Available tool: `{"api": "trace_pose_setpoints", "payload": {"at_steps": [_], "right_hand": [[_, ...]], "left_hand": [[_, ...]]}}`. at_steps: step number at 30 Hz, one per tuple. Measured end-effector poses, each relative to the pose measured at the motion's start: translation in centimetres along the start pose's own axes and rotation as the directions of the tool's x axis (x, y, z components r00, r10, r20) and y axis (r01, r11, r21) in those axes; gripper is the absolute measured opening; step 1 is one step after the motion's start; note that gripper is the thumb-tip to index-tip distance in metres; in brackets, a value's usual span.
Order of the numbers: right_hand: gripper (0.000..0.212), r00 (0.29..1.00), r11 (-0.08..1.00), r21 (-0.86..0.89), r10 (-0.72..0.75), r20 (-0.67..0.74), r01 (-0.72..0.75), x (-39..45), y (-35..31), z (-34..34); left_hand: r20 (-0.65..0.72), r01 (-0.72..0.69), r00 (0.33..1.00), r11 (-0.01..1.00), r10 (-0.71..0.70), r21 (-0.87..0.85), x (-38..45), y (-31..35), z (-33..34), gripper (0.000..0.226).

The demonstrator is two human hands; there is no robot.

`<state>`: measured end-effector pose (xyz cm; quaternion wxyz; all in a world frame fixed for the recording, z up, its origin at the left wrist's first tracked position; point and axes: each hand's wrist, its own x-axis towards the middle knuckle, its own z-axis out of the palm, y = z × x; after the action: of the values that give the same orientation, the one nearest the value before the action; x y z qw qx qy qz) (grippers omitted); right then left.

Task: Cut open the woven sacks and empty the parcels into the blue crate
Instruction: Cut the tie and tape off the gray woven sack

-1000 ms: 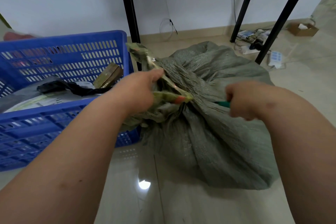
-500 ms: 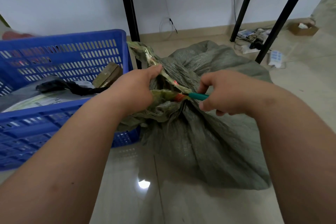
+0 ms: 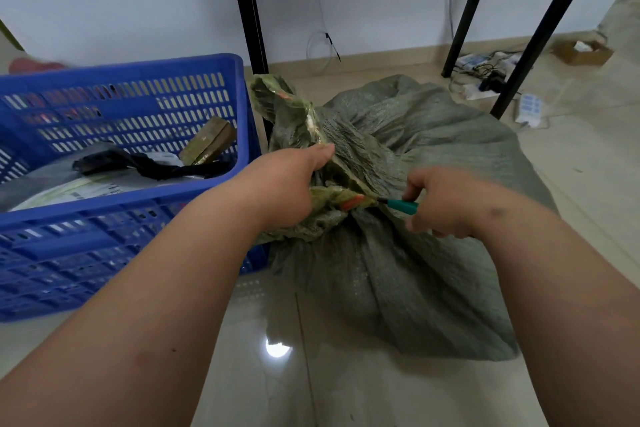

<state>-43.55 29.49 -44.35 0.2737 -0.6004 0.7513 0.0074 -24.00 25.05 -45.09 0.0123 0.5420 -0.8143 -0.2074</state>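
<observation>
The person's left hand [image 3: 284,191] is gripping the taped, bunched neck of the grey-green woven sack [image 3: 398,218] lying on the floor beside the blue slotted plastic crate [image 3: 138,204], while the right hand [image 3: 440,204] is holding a green-handled cutter [image 3: 401,206] against the tie. The crate is already holding several parcels; this sack is looking still sealed and full.

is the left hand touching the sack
Touching. The head view shows the left hand gripping the bunched neck of the sack, fingers curled round the fabric with no gap.
</observation>
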Motion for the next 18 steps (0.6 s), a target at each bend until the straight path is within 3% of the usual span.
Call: {"api": "trace_pose_setpoints", "payload": {"at_steps": [5,10,14,16,18], "right_hand": [[0.021,0.994,0.996,0.079,0.034,0.107,-0.042,0.3,1.2,-0.3],[0.017,0.99,0.997,0.051,0.044,0.131,-0.051,0.6,1.8,-1.0],[0.017,0.972,0.98,-0.129,0.173,0.16,-0.153,0.4,4.3,-1.3],[0.013,0.966,0.978,-0.017,0.209,0.155,-0.209,0.3,5.5,-1.8],[0.011,0.987,0.964,0.217,0.141,0.074,-0.154,0.6,5.2,-2.1]], "left_hand": [[0.009,0.015,1.0,0.999,-0.015,0.028,0.2,-0.4,0.7,0.092],[-0.008,0.037,0.999,0.999,-0.037,0.033,0.5,-0.3,1.1,0.092],[-0.148,0.181,0.974,0.983,-0.173,0.041,0.1,-2.4,0.4,0.084],[-0.164,0.216,0.964,0.976,-0.209,0.03,-0.3,-3.5,-0.5,0.084],[-0.117,0.19,0.975,0.982,-0.189,0.002,-0.5,-3.5,-0.5,0.087]]}}
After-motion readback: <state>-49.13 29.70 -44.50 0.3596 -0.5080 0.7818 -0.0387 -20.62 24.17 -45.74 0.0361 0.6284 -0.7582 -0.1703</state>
